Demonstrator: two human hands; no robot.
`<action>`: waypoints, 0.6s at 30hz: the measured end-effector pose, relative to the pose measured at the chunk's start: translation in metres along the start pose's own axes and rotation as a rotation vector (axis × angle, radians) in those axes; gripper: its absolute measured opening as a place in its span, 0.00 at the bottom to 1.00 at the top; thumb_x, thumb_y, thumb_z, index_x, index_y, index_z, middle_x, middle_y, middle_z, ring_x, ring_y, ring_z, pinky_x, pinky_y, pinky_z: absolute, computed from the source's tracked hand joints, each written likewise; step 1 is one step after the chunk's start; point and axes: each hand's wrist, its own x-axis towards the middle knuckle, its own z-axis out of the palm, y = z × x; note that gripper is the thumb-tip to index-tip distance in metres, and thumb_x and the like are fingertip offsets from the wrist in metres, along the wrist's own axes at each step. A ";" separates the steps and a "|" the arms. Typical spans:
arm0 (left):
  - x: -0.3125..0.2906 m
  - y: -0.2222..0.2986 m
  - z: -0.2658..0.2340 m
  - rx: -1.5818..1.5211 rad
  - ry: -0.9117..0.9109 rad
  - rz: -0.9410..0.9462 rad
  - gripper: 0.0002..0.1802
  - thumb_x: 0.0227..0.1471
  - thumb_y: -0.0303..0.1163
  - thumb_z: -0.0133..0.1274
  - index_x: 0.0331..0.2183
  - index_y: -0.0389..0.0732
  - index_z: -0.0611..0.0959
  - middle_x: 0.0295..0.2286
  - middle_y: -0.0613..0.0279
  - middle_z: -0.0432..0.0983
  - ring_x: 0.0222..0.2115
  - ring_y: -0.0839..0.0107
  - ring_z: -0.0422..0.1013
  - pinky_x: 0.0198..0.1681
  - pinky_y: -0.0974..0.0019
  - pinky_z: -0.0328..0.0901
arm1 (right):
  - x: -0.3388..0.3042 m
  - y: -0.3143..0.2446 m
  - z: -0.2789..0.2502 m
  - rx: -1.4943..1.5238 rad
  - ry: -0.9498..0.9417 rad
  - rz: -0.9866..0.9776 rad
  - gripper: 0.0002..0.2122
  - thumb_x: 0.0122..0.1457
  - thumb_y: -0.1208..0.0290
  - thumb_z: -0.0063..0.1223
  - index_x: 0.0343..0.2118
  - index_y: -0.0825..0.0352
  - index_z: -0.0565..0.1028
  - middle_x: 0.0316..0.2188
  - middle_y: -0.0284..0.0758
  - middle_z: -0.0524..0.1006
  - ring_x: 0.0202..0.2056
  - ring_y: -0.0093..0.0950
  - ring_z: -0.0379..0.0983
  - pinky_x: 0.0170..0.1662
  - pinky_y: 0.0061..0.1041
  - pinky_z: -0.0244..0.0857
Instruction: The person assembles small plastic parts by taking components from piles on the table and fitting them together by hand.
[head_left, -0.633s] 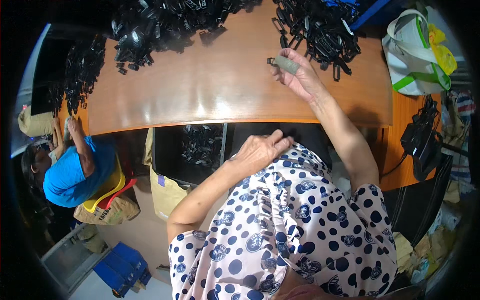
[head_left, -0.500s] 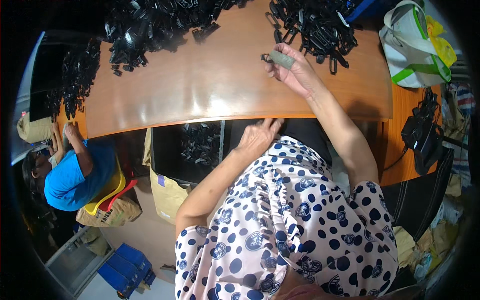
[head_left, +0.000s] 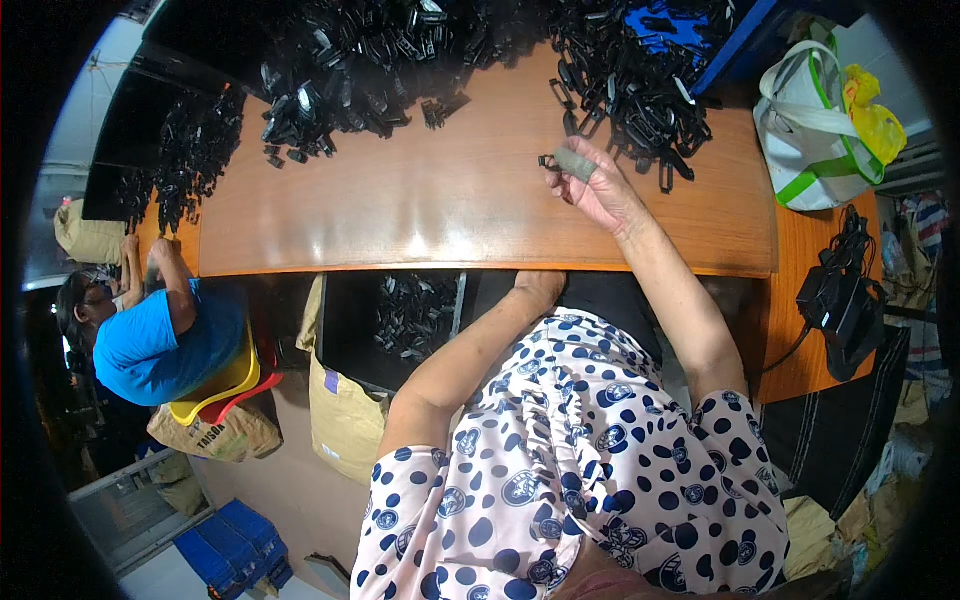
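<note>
My right hand (head_left: 606,195) is raised over the table near its pile side, its fingers pinched on a small black plastic piece (head_left: 546,162). A grey-green wrap (head_left: 576,165) lies along the thumb side of this hand; it looks like a thumb cover, though I cannot be sure. Just beyond the hand spreads a heap of black plastic buckle-like parts (head_left: 628,110). My left hand (head_left: 541,287) is at the table's front edge above my lap. Its fingers are hidden under the tabletop, so their hold does not show.
A larger black heap (head_left: 350,70) covers the far left of the table (head_left: 400,200). Under the front edge, a dark bin (head_left: 350,340) holds similar parts. At right are a white-green bag (head_left: 800,130) and black adapters (head_left: 838,300). A person in blue (head_left: 170,345) sits left.
The view has tilted, so the table appears lower. My left hand has slid farther under the table edge, hiding its fingers. My right hand still pinches the black piece.
</note>
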 end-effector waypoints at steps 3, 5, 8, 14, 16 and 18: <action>-0.012 -0.011 -0.007 -0.086 0.015 0.051 0.23 0.52 0.32 0.42 0.50 0.36 0.70 0.48 0.43 0.66 0.51 0.51 0.62 0.54 0.54 0.56 | -0.002 0.003 0.006 0.002 -0.017 -0.009 0.10 0.56 0.73 0.54 0.40 0.62 0.69 0.35 0.33 0.76 0.33 0.24 0.73 0.33 0.18 0.66; -0.025 -0.011 -0.054 -0.309 -0.233 0.062 0.20 0.51 0.30 0.46 0.47 0.38 0.72 0.40 0.41 0.72 0.41 0.47 0.69 0.45 0.53 0.63 | -0.006 0.000 0.001 -0.001 0.030 0.006 0.10 0.55 0.73 0.55 0.39 0.62 0.69 0.34 0.33 0.76 0.32 0.23 0.74 0.33 0.18 0.67; -0.075 -0.009 -0.069 -0.703 0.115 0.076 0.17 0.54 0.33 0.48 0.46 0.39 0.73 0.32 0.50 0.74 0.28 0.61 0.75 0.29 0.62 0.69 | -0.011 0.002 0.005 -0.070 0.015 0.034 0.10 0.55 0.73 0.56 0.38 0.63 0.70 0.33 0.33 0.76 0.31 0.21 0.74 0.30 0.16 0.66; -0.108 -0.022 -0.162 -2.333 0.033 -0.461 0.21 0.56 0.33 0.49 0.50 0.37 0.70 0.34 0.55 0.75 0.17 0.79 0.65 0.18 0.80 0.59 | -0.048 0.012 0.049 -0.031 -0.054 0.087 0.11 0.54 0.71 0.56 0.39 0.64 0.69 0.31 0.32 0.76 0.29 0.21 0.74 0.24 0.15 0.66; -0.106 -0.031 -0.178 -2.321 0.126 -0.393 0.23 0.55 0.31 0.49 0.52 0.36 0.68 0.34 0.53 0.75 0.16 0.77 0.66 0.17 0.80 0.58 | -0.056 0.010 0.069 -0.047 -0.035 0.081 0.11 0.54 0.71 0.56 0.39 0.65 0.69 0.32 0.33 0.76 0.29 0.22 0.74 0.24 0.15 0.66; -0.103 -0.036 -0.184 -2.319 0.168 -0.417 0.25 0.56 0.32 0.49 0.53 0.37 0.65 0.34 0.50 0.75 0.15 0.76 0.65 0.16 0.79 0.58 | -0.060 0.006 0.084 -0.088 -0.045 0.021 0.11 0.55 0.72 0.56 0.39 0.65 0.69 0.32 0.35 0.75 0.29 0.23 0.73 0.24 0.16 0.66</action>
